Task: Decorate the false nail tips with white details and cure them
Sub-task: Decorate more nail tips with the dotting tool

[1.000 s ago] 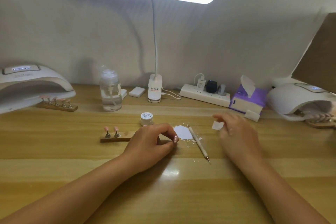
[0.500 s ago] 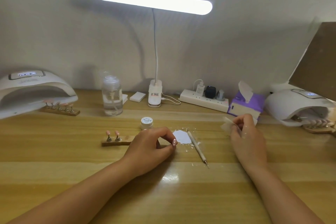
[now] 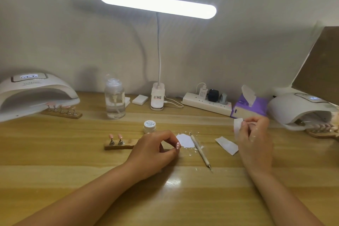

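The pink nail tip with little white spots is at the fingertips of the left hand, which pinches it and rests low on the bench. Two more pink tips stand on a wooden holder just left of that hand, and the small jar of white paint is just behind it. Just right of the left hand lie a white paper and the dotting stick, which no hand holds. The left hand has stayed put for the last second. The right hand has moved away from the stick, out to the right, near the purple tissue box. It now pinches a small white wipe between finger and thumb, lifted off the bench. A second white piece lies just left of it, where there was none before. I think this is a wiping break, so no new white dots are going on yet. Both forearms reach in from the bottom, and we see the back of the right hand. One curing lamp sits far left of the left hand. The other lamp is just right of the right hand.
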`<state>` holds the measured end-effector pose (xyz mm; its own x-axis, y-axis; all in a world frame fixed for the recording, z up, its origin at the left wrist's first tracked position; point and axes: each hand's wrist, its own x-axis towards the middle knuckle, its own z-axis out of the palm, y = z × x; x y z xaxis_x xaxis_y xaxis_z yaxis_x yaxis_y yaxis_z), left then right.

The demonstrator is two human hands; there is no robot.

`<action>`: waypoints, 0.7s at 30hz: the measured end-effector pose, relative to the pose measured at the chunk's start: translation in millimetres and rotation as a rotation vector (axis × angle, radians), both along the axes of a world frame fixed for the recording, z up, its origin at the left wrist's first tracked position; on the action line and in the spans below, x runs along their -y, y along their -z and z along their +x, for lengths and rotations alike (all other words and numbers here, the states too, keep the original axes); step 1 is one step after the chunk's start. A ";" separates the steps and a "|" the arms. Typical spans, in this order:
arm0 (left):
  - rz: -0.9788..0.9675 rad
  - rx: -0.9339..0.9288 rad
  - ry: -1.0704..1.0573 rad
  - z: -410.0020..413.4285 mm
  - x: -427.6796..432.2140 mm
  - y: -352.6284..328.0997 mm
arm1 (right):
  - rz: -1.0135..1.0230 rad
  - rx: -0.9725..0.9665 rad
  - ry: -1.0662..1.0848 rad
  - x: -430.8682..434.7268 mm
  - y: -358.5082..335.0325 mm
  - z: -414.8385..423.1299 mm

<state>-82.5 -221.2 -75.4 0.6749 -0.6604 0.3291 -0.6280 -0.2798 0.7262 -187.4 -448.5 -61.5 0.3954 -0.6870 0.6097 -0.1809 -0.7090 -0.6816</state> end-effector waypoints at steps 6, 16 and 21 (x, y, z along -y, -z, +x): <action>-0.052 0.000 -0.024 -2.5 -0.2 -2.0 | 0.019 0.008 -0.188 -19.5 -11.1 0.6; -0.204 0.049 0.010 -4.4 0.7 -2.5 | -0.140 0.061 -0.451 -75.6 -1.6 3.8; -0.248 0.057 0.007 -3.5 2.0 -1.9 | -0.279 0.043 -0.466 -75.8 6.0 7.3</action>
<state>-86.1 -223.2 -73.4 0.6464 -0.5594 0.5188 -0.6710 -0.0930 0.7356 -180.1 -372.7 -67.6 0.5897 -0.2553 0.7662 0.2195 -0.8623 -0.4563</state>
